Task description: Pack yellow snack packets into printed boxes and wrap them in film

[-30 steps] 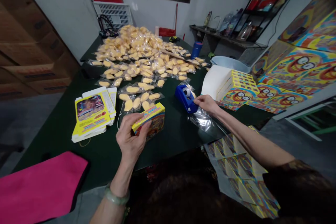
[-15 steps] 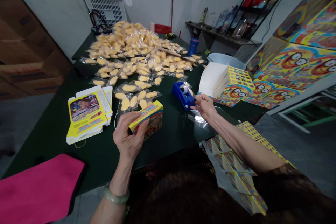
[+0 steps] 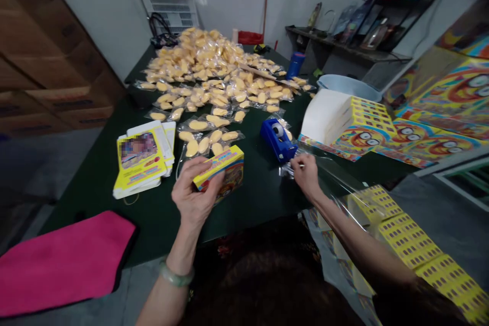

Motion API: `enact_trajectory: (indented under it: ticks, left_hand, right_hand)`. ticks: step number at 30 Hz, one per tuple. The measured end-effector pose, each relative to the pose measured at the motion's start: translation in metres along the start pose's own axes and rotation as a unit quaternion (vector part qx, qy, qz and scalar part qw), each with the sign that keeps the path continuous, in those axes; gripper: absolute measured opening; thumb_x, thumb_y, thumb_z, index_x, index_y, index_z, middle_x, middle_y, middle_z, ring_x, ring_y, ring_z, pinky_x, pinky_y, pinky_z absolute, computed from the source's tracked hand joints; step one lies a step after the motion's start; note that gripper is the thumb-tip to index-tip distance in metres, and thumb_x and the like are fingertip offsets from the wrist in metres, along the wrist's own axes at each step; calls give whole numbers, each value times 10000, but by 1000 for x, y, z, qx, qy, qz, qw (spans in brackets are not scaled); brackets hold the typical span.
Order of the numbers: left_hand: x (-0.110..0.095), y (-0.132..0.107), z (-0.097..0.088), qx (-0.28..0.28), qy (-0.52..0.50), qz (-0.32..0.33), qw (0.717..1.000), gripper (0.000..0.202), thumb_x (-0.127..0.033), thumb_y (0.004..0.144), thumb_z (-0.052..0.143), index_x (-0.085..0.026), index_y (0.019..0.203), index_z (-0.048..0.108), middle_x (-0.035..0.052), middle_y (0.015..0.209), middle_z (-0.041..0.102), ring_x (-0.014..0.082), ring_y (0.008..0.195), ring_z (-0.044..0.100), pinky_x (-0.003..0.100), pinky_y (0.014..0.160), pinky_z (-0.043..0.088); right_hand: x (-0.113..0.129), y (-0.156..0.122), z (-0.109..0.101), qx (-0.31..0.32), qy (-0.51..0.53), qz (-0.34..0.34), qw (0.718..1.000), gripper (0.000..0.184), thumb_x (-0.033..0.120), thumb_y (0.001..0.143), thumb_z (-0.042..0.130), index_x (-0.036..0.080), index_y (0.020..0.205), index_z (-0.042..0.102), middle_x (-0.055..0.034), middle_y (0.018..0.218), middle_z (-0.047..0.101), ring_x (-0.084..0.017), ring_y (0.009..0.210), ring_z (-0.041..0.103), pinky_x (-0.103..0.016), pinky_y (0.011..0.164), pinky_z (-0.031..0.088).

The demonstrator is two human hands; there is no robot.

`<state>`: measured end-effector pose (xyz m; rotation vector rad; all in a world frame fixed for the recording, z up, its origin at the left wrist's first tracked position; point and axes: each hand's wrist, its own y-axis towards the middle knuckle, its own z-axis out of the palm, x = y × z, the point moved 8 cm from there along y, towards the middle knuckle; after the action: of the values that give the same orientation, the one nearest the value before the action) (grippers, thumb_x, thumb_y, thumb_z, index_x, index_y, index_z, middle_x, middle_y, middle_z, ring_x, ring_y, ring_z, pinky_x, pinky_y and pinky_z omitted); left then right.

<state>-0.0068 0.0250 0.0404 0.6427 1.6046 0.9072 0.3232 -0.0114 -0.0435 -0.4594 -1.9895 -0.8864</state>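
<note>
At near left we note a pink panel (image 3: 71,265). At the near part of the desk (image 3: 262,201), our left hand (image 3: 195,188) grips a yellow box (image 3: 231,172) by thumb and fingers, its lettering unreadable. Our right hand (image 3: 306,173), fingers pinched together, is just beside the blue tape dispenser (image 3: 273,141); we cannot tell what they hold. Flat cartons (image 3: 143,165) lie left, a cartoon-faced carton (image 3: 361,135) right; wrapped yellow pieces (image 3: 206,63) pile up beyond.

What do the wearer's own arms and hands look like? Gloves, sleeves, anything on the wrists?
Left hand and right hand: bare, no gloves. Smooth, pale green bangle around the left forearm near the wrist. Dark sleeve higher up the right arm; left sleeve not in view.
</note>
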Motion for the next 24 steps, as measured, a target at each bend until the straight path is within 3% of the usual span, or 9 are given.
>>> enact_trajectory:
  ticks: [3, 5, 7, 10, 12, 14, 20, 24]
  left_hand:
    - [2, -2, 2, 0, -9, -37, 999, 240, -180, 702, 763, -181, 895, 619, 44, 937, 691, 175, 883, 677, 315, 759, 558]
    - [1, -2, 2, 0, -3, -51, 999, 207, -184, 709, 757, -178, 861, 617, 40, 887, 698, 171, 849, 683, 300, 729, 561]
    - [-2, -1, 1, -2, 5, -47, 999, 183, -185, 708, 756, -178, 829, 619, 30, 836, 697, 158, 799, 682, 273, 689, 555]
    - [-7, 2, 0, 1, 14, -30, 999, 179, -178, 706, 755, -181, 827, 624, 17, 803, 690, 137, 746, 672, 243, 654, 541]
    - [-10, 3, 1, 6, 16, -19, 1000, 187, -178, 704, 757, -177, 831, 620, 16, 792, 685, 130, 717, 667, 232, 634, 533]
    - [-13, 3, 1, 13, 19, -7, 1000, 186, -187, 709, 753, -171, 830, 613, 19, 783, 681, 130, 693, 665, 227, 610, 526]
    - [-15, 5, 1, 36, 20, 19, 999, 186, -201, 729, 734, -169, 851, 598, 30, 790, 676, 140, 699, 658, 239, 605, 519]
    - [-16, 13, 8, 143, 23, 63, 987, 160, -195, 781, 677, -180, 938, 648, 15, 761, 637, 109, 655, 611, 205, 573, 479]
  right_hand:
    - [43, -21, -6, 19, 25, -20, 999, 176, 320, 757, 595, 198, 635, 561, 5, 643, 504, -141, 621, 449, -268, 549, 377]
    - [81, -41, 14, 128, 98, -14, 987, 156, 322, 816, 585, 203, 715, 585, 41, 549, 486, -108, 502, 429, -245, 491, 344]
    - [118, -63, 40, 231, 207, 15, 950, 191, 328, 853, 571, 199, 712, 569, 55, 529, 474, -83, 462, 422, -225, 460, 324]
    - [153, -85, 76, 304, 363, 89, 877, 229, 357, 848, 592, 190, 700, 540, 65, 547, 467, -53, 427, 383, -204, 419, 282]
    - [160, -91, 93, 313, 419, 135, 842, 250, 367, 822, 622, 183, 681, 526, 72, 534, 456, -40, 403, 354, -197, 404, 262]
    - [160, -93, 103, 307, 436, 167, 829, 279, 376, 786, 653, 179, 647, 514, 77, 507, 447, -33, 384, 337, -192, 392, 250]
    - [154, -91, 107, 268, 397, 219, 850, 356, 411, 686, 707, 175, 532, 489, 75, 435, 442, -35, 334, 335, -192, 344, 246]
    - [151, -89, 108, 262, 368, 222, 864, 410, 433, 693, 705, 175, 482, 466, 72, 397, 425, -36, 317, 339, -194, 335, 250]
